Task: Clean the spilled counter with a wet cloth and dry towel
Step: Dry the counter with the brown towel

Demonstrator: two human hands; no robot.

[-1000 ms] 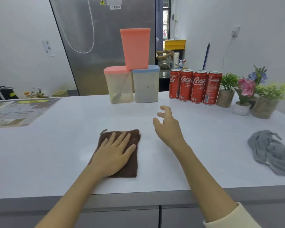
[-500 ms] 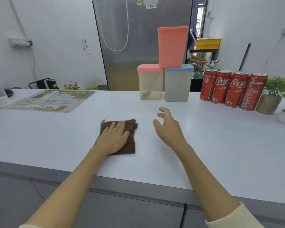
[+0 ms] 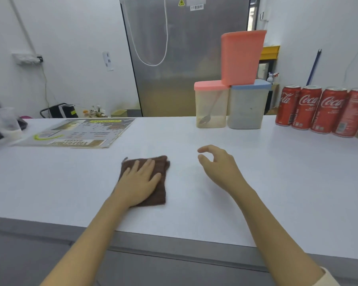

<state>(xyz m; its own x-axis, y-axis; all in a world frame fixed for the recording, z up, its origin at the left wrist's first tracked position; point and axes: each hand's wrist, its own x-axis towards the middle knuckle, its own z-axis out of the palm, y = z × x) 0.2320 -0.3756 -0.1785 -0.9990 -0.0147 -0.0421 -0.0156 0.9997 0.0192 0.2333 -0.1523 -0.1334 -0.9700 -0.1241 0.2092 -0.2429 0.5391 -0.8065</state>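
A folded brown cloth (image 3: 160, 195) lies flat on the white counter (image 3: 277, 193), a little left of centre. My left hand (image 3: 140, 182) rests palm down on it with fingers spread, pressing it to the surface and covering most of its left side. My right hand (image 3: 219, 166) hovers just above the counter to the right of the cloth, fingers loosely curled and holding nothing. No spill shows on the counter. The grey towel is out of view.
At the back stand a pink-lidded container (image 3: 211, 106) and a blue-lidded one (image 3: 248, 106), with a pink tub (image 3: 242, 56) on top. Several red cola cans (image 3: 316, 110) line the back right. A laminated menu sheet (image 3: 77, 133) and a plastic cup (image 3: 6, 124) sit at the left.
The view has swung left, so the grey towel and the plants have left the frame. My left hand stays pressed on the brown cloth. My right hand's fingers have curled in slightly.
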